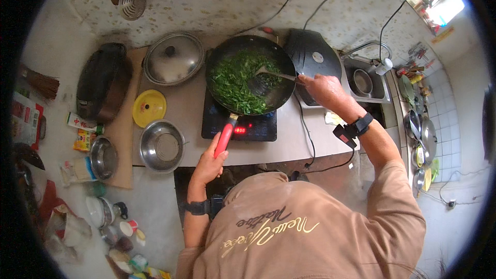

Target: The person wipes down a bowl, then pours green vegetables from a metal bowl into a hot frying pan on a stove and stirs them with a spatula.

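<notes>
A dark wok (pixel 281 60) sits on a black induction cooktop (pixel 211 126) whose red display is lit. Chopped leafy greens (pixel 236 81) cover much of its inside. My left hand (pixel 210 161) is wrapped around the wok's red handle (pixel 224 139). In my right hand (pixel 324 90) is a cooking spatula (pixel 277 73), its head down among the greens on the wok's right side.
Left of the wok are a domed metal lid (pixel 174 60), a yellow plastic lid (pixel 149 108) and a steel bowl (pixel 162 146). A black appliance (pixel 319 56) stands close on the right, before the sink (pixel 381 81). A power cord (pixel 306 135) hangs over the counter's front edge.
</notes>
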Demonstrator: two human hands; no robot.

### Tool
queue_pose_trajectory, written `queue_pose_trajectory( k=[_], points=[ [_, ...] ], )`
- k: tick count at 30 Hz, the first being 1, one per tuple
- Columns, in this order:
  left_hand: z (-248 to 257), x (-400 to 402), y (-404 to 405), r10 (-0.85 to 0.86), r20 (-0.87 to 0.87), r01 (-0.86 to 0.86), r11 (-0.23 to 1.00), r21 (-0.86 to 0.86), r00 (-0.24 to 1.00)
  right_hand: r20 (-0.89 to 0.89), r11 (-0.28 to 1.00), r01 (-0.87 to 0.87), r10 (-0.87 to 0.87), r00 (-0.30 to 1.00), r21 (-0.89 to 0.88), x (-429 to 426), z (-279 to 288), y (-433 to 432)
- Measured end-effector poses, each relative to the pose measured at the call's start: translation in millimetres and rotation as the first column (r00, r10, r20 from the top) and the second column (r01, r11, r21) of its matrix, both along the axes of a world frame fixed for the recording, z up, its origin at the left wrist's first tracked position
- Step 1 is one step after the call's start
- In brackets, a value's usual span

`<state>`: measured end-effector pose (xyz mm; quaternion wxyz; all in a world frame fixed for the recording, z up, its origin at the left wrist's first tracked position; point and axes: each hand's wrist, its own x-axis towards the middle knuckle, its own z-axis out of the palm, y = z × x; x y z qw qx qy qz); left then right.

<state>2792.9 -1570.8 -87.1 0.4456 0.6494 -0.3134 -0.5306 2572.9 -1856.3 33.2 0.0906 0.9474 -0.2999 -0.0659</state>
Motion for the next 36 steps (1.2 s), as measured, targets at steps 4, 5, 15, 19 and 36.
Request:
queue_pose_trajectory(
  k=[4,5,15,19,36],
  points=[
    [-6.2,1.0,2.8,0.001,-0.007,-0.001,1.000,0.000,1.000,0.102,0.997,-0.035,0.041,0.994,-0.064,23.8,13.6,-8.3],
    [-8.1,-0.1,3.7,0.015,0.015,-0.015,1.000,-0.006,1.000,0.079,0.998,-0.037,0.041,0.996,-0.055,36.5,16.9,-9.0],
    [-11.7,-18.0,-1.0,0.109,0.093,-0.103,0.992,-0.066,0.990,-0.162,0.995,0.098,-0.103,0.981,-0.034,15.9,-13.2,9.2],
    [-26.2,-14.9,0.0,0.135,0.166,-0.109,0.982,-0.155,0.977,-0.320,0.939,0.237,-0.151,0.935,0.250,-9.1,-7.6,21.8],
    [-1.8,29.3,12.5,0.033,0.083,-0.027,0.997,-0.067,0.996,0.172,0.903,-0.145,0.080,0.982,0.405,-0.8,-9.9,35.3]
  ],
)
